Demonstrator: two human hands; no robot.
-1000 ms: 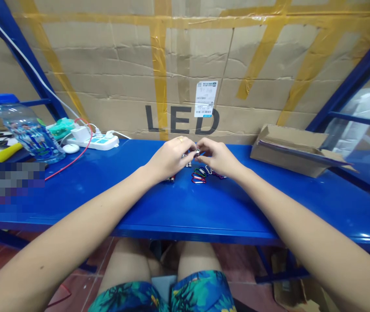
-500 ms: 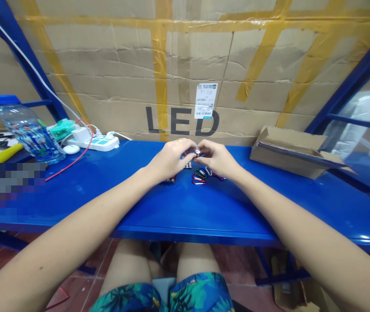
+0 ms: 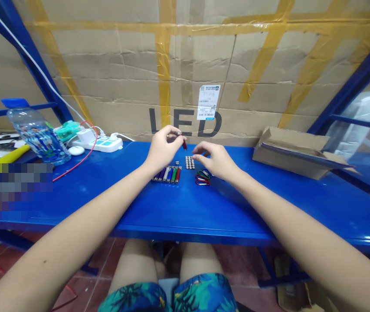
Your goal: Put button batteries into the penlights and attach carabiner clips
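silver cells (image 3: 190, 163) lie just left of your right hand (image 3: 213, 158), the nearer.
your left hand (image 3: 163, 146) pinches a tilted red tube (image 3: 185, 144); whether your right fingertips meet, i cannot tell.

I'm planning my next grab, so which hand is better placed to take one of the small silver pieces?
Probably the right hand: it is close beside the small silver pieces, and nothing shows in its grip. The left hand holds a red piece, so it seems less free.
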